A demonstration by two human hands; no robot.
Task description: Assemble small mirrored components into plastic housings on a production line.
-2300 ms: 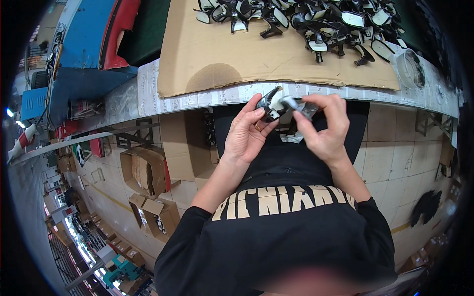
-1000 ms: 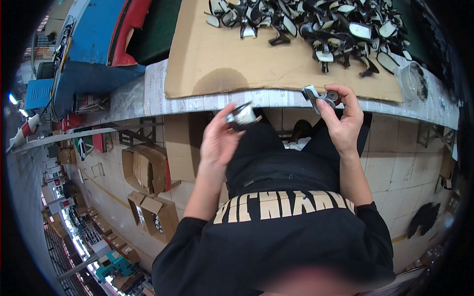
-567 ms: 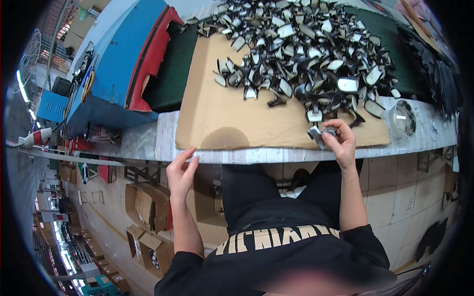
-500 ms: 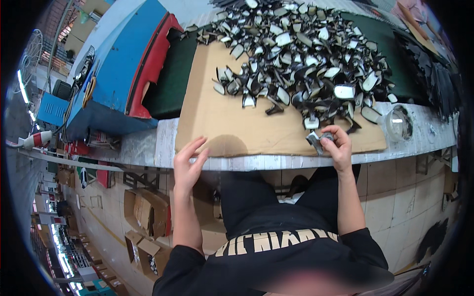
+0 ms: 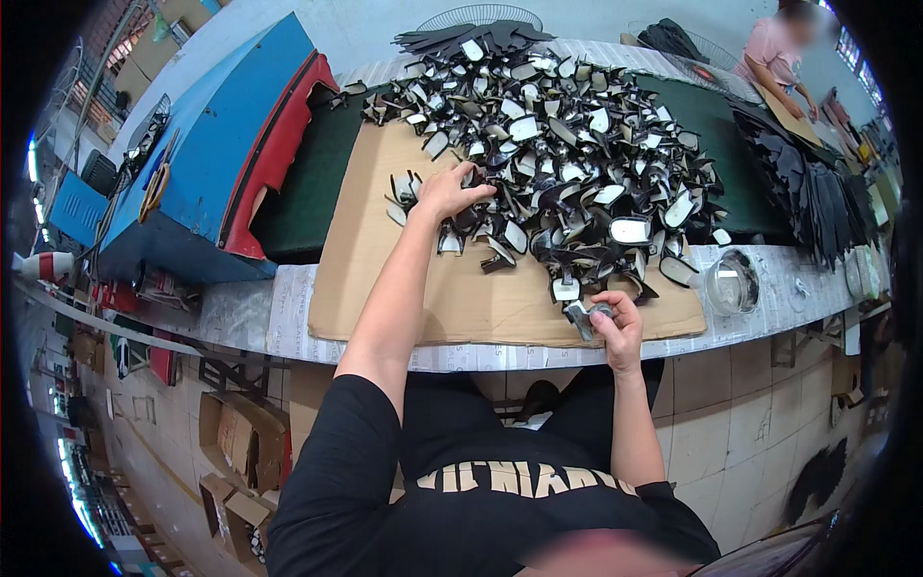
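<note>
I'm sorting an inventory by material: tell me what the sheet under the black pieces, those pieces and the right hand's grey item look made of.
Sheet: apparently cardboard, matte, by its tan colour and slightly rough edge. Black pieces: perhaps plastic, glossy, judging by their highlights. Grey item: possibly metal, given its dull sheen, but too small to be sure.

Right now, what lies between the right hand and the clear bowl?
In the head view, bare cardboard, then table, separate the right hand from the bowl.
</note>
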